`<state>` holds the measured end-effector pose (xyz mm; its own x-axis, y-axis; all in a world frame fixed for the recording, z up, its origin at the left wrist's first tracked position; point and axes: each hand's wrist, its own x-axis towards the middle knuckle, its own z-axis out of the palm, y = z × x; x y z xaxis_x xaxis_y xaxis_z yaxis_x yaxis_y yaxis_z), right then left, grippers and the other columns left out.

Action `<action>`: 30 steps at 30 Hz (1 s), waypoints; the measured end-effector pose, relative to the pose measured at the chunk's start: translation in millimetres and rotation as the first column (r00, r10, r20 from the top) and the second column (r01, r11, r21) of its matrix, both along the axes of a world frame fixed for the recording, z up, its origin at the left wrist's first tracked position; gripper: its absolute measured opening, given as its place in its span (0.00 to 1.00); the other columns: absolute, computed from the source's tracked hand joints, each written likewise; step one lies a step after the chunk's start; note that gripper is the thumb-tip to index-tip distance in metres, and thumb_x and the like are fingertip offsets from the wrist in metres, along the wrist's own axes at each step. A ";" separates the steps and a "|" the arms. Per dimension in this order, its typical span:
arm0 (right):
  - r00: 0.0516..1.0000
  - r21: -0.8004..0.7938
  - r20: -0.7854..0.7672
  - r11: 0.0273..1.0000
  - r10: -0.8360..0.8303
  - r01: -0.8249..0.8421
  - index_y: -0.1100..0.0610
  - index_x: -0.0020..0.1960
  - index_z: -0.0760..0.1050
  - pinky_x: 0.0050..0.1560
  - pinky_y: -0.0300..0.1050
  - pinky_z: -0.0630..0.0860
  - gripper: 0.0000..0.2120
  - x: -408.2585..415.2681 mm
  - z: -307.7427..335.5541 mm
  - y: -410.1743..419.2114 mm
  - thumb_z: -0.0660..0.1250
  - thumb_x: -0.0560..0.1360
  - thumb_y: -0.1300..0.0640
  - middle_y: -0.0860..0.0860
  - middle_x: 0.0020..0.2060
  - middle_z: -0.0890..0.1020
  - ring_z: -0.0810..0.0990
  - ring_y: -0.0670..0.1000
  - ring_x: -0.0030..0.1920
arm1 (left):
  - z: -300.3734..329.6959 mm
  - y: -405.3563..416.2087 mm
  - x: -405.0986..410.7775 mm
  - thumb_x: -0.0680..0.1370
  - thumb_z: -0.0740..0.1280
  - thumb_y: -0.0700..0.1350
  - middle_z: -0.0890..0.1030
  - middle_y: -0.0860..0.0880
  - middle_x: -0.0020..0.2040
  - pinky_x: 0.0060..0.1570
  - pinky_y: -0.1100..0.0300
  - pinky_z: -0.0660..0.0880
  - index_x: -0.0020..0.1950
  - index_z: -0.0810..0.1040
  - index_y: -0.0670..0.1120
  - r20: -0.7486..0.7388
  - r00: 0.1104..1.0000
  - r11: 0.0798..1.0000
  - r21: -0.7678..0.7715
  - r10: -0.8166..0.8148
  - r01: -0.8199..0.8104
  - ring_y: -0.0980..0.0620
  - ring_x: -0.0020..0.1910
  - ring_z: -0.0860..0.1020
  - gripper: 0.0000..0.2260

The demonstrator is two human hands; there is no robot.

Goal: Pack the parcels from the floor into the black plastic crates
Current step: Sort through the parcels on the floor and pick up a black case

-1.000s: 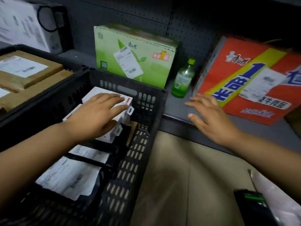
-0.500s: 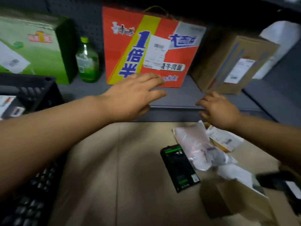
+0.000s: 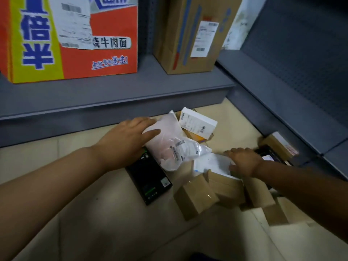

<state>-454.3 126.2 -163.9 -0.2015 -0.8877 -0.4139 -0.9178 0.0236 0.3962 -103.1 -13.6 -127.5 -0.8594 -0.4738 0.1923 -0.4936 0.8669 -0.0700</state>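
Floor [image 3: 94,213] now nearer; left hand [image 3: 124,142] dropped onto white bag [image 3: 169,146], grip wide; right hand [image 3: 243,162] grip unclear

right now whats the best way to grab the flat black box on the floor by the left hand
Probably by its two long edges near the lower end, coming from above. The flat black box lies flat on the floor, its near half bare, while its far end sits under the clear plastic bag and the left hand. Lifting the near end first should slide it free.
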 end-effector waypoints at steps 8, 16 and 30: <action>0.950 0.051 0.313 0.999 -0.020 0.005 0.46 0.69 0.68 0.57 0.40 0.62 0.22 -9.9 -24.7 46.3 0.57 0.78 0.40 0.51 0.64 0.74 0.72 0.54 0.62 | -32.6 2.4 -34.5 0.68 0.74 0.50 0.65 0.43 0.73 0.63 0.49 0.69 0.71 0.69 0.51 0.115 0.993 0.996 0.089 0.004 -0.014 0.42 0.70 0.66 0.33; 0.937 -0.229 0.340 0.959 -0.081 0.167 0.54 0.62 0.75 0.57 0.43 0.67 0.15 -51.8 -33.2 30.6 0.59 0.79 0.50 0.53 0.58 0.77 0.74 0.54 0.58 | -44.8 11.2 -71.9 0.71 0.71 0.50 0.61 0.45 0.75 0.66 0.47 0.66 0.73 0.65 0.51 0.055 0.995 0.984 0.159 -0.085 0.076 0.42 0.72 0.62 0.32; 0.378 0.014 0.466 0.434 -0.800 0.901 0.47 0.74 0.52 0.65 0.61 0.67 0.37 -138.3 -70.9 79.0 0.67 0.73 0.40 0.63 0.69 0.55 0.62 0.68 0.67 | -58.1 28.2 -129.8 0.62 0.79 0.50 0.74 0.41 0.66 0.53 0.47 0.76 0.66 0.74 0.48 0.027 0.985 0.970 0.181 -0.172 0.165 0.40 0.62 0.75 0.34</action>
<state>-592.6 205.2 -234.8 -0.7876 -0.3959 -0.4722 -0.4104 0.9086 -0.0774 -232.9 14.7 -185.6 -0.9353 -0.3447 0.0800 -0.3392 0.9378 0.0745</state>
